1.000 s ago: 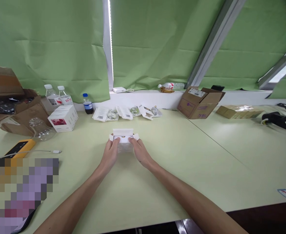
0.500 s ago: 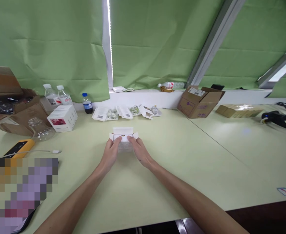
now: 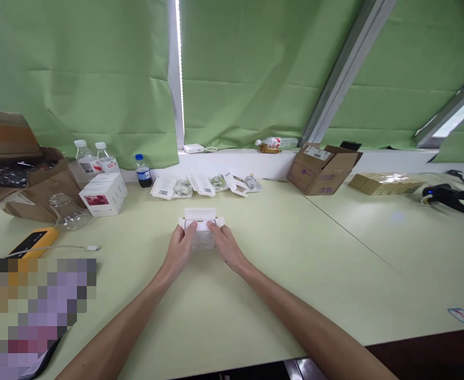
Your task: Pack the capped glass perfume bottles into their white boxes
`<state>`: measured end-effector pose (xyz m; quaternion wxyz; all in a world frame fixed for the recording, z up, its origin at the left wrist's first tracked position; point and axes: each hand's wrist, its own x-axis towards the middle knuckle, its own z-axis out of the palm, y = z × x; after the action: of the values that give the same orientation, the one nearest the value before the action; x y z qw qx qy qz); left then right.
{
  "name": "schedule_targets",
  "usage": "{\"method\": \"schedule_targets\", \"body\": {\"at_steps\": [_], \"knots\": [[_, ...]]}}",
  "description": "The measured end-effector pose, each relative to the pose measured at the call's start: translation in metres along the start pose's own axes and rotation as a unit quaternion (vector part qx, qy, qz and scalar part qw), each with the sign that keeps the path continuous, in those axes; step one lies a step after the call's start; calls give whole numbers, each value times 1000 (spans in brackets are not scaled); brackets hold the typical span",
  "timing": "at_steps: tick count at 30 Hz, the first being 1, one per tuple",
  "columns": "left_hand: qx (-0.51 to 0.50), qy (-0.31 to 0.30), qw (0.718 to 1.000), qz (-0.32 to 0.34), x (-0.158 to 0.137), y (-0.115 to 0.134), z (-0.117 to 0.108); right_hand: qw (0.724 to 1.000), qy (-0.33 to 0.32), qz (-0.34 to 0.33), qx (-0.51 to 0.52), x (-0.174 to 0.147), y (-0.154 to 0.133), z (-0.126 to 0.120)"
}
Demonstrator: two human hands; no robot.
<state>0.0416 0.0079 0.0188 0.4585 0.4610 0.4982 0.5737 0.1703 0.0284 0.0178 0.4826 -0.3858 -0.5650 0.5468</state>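
Observation:
A small white carton (image 3: 202,241) sits between my hands near the middle of the table, its top flap raised and its side flaps spread out. My left hand (image 3: 180,245) grips its left side, with the thumb on the upper front edge. On the opposite side my right hand (image 3: 227,243) holds it the same way, thumb over the same edge. A white piece shows inside the opening; the rest of the contents is hidden. Beyond the carton lie flattened white boxes (image 3: 163,187) beside small clear glass items (image 3: 218,182) in white trays.
White boxes (image 3: 104,195) and a clear jar (image 3: 68,212) stand left, near a yellow device (image 3: 37,241) with a cable. A blue-capped bottle (image 3: 143,171) is at the back. An open cardboard box (image 3: 314,171) and a wrapped yellowish pack (image 3: 386,184) stand at the back right.
The whole scene sits slightly lower in the picture, as the view has tilted a little. Both hands keep the same hold on the carton.

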Motion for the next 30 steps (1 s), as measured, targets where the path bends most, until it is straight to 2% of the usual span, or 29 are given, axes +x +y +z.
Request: {"method": "schedule_targets", "body": {"at_steps": [5,8,11,14,20,30], "knots": [[-30,-37,997,60,0,4,-6,997,-44,-58,26,-2,-7,-6],[-94,-78,990,67,0,6,-9,995,-55,-52,61,-1,-5,-10],[-142,-98,984,38,3,4,-12,994,-51,-22,91,2,1,-13],[-139,-95,985,24,5,1,-14,995,-45,-1,94,3,5,-15],[-95,-74,992,27,4,-2,-13,997,-53,-19,53,0,-1,-12],[-57,-48,997,14,3,-1,-13,998,-32,5,49,1,-2,-10]]}}
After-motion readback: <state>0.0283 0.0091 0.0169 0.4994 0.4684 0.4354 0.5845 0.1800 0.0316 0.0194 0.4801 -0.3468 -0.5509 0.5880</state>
